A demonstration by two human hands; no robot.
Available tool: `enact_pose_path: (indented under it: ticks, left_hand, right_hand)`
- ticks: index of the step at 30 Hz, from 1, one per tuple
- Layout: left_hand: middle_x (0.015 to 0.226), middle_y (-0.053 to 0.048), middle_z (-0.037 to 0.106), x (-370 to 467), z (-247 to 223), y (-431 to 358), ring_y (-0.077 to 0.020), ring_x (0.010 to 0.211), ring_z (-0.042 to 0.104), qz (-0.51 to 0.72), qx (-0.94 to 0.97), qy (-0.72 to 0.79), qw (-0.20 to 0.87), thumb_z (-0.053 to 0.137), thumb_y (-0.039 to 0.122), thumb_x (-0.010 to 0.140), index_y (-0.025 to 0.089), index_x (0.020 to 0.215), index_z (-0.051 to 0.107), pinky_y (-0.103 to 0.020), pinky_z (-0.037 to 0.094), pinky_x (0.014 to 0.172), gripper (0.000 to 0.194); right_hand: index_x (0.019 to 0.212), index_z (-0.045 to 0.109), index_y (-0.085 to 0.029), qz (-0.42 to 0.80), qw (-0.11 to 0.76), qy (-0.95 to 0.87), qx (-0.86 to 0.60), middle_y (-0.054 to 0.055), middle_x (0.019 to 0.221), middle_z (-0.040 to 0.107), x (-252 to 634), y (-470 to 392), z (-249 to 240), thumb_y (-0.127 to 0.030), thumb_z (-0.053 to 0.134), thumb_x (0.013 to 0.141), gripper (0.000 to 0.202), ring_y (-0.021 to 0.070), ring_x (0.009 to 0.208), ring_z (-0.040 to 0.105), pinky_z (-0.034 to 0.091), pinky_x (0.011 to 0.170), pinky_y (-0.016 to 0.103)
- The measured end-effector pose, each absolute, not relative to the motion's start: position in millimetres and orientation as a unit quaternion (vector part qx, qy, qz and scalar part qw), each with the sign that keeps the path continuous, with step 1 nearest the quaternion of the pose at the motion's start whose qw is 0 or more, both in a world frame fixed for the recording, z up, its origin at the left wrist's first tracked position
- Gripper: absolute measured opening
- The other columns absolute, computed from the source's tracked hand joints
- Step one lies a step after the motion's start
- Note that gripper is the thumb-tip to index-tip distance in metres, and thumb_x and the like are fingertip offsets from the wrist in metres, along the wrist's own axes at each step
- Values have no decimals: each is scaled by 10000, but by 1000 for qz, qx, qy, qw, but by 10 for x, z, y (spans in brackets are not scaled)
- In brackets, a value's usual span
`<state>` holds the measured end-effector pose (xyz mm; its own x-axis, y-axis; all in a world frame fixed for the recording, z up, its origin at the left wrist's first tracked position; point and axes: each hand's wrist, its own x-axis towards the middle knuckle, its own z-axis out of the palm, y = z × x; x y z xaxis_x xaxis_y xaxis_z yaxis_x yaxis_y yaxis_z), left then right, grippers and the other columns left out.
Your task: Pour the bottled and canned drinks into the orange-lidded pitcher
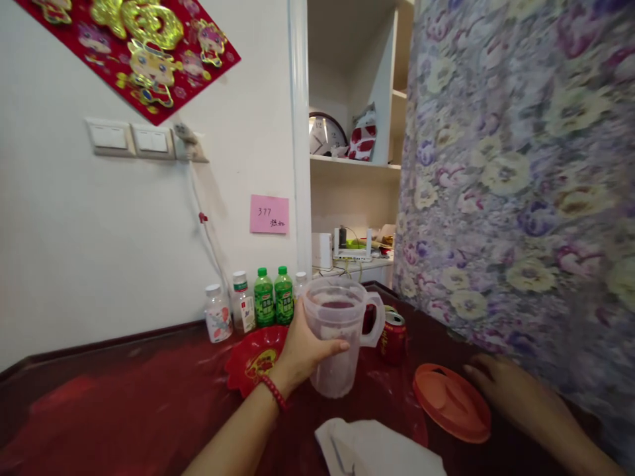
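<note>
My left hand [302, 347], with a red bead bracelet on its wrist, is wrapped around the side of a translucent plastic pitcher [337, 370]. The pitcher stands upright and uncovered, its handle pointing right. An orange round lid [451, 403] lies on the table to the right of the pitcher. Beside the lid's right edge is my right hand [496, 380], slightly blurred, its fingers loosely stretched towards the rim. Whether they touch the lid is hard to make out. Behind my left wrist sits a red scalloped plate [243, 360], partly hidden by my hand.
Two green bottles [264, 297] and white-capped bottles [218, 314] line the wall. A red drink can [394, 337] stands behind the pitcher's handle. White paper [380, 449] lies in front on the dark red table [124, 410]. A floral curtain [496, 198] hangs at right.
</note>
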<state>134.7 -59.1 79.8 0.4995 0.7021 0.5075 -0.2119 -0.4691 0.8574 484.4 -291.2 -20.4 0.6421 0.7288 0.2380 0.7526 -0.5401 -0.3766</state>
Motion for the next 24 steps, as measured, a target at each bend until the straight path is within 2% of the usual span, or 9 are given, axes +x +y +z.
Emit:
enact_pose_path:
  ticks: [4,8,12,15,19,24]
  left_hand:
    - [1505,-198,498,1126,1182,-455,-374,1410,502,506,710,203,447,995,386,485,182,1531,308,-533,346,1231,1267]
    - [1505,-184,500,743,1301,-147,-366,1405,511,542,700,246,395,988,406,523,212,1547,293,-549,377,1211,1252]
    - [1511,-181,500,412,1052,106,-349,1410,510,563,686,307,344,979,392,572,199,1529,321,-552,339,1234,1177]
    - [1489,-176,519,302,808,189,-353,1412,510,549,679,350,340,978,376,557,192,1485,362,-560,336,1235,1129]
    - [1465,-194,545,285,582,240,-362,1392,537,535,677,363,351,970,373,560,182,1480,366,-563,368,1213,1117]
    - [1511,-206,513,326,474,241,-391,1450,476,547,667,365,350,981,375,542,196,1511,331,-578,308,1241,1180]
  right_hand:
    - [1141,731,-227,-104,265,-448,-847,155,1224,719,4576,-2817,-169,-593,401,946,530,333,1037,707,482,1018,499]
    - [1152,737,-246,-67,310,-476,-820,135,1237,706,4222,-2743,-94,-647,409,935,562,315,1027,702,503,997,462]
    - [1150,750,-288,-9,332,-502,-798,103,1180,715,3868,-2680,-23,-624,426,950,508,271,946,713,546,874,389]
    - [1115,771,-297,23,342,-521,-782,95,1124,737,3651,-2610,28,-590,476,908,465,267,887,712,559,812,387]
    - [1068,800,-303,39,339,-528,-778,97,1100,771,3490,-2536,12,-614,514,843,479,316,984,717,563,865,430]
    - [1129,791,-314,66,332,-541,-770,82,1180,771,3414,-2546,-200,-593,534,887,450,314,1126,705,559,932,391]
